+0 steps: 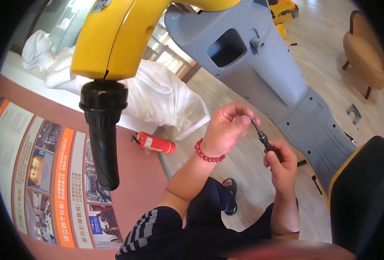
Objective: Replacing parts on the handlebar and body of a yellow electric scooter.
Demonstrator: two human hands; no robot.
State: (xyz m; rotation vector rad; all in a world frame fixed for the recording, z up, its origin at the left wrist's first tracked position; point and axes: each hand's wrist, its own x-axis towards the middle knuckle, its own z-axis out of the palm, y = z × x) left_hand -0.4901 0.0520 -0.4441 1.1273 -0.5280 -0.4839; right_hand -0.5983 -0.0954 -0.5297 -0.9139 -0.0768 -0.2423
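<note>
My right hand (282, 167) is wrapped round the black handle of a screwdriver (262, 137), whose thin metal shaft points up and to the left. At the shaft's tip my left hand (229, 126) is closed in a pinch, thumb and fingers against the metal end. Whether a small loose piece also sits between those fingers is hidden. A red bead bracelet (209, 157) circles my left wrist. Just beyond both hands stands the grey inner panel (261, 82) of a yellow scooter, with a square pocket and a hook, running down into a grey footboard (315, 125).
The scooter's yellow handlebar cover (114, 39) and black grip (101, 143) reach in at upper left. A black seat (365, 195) is at right. A red fire extinguisher (155, 143), a white statue (153, 93), a wicker chair (365, 56) and a grey bracket (354, 114) are around.
</note>
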